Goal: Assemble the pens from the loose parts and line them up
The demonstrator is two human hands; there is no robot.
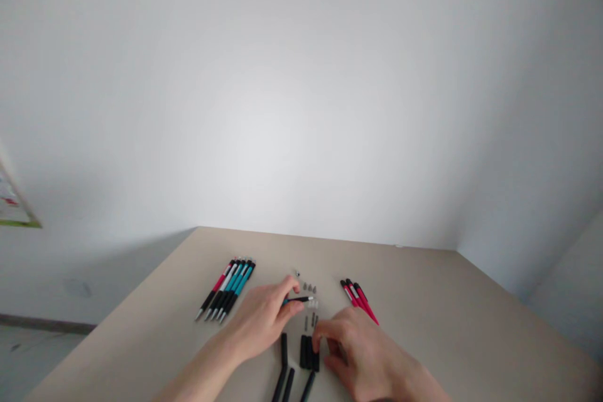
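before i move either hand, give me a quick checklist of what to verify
1. Grip of the left hand on the dark pen part: ok, held with the pale tip sticking out.
2. Right hand clear of the black sleeves: not ok, a finger overlaps the rightmost one.
3. Whether it grasps that sleeve: cannot tell.
4. Red barrels grouped: ok, three beyond that hand.
5. Complete-looking pens lined up: ok, side by side on the left.
6. Count of small dark pieces: cannot tell, too small.

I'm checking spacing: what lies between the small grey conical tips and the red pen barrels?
In the head view, bare beige tabletop separates the conical tips from the red barrels.
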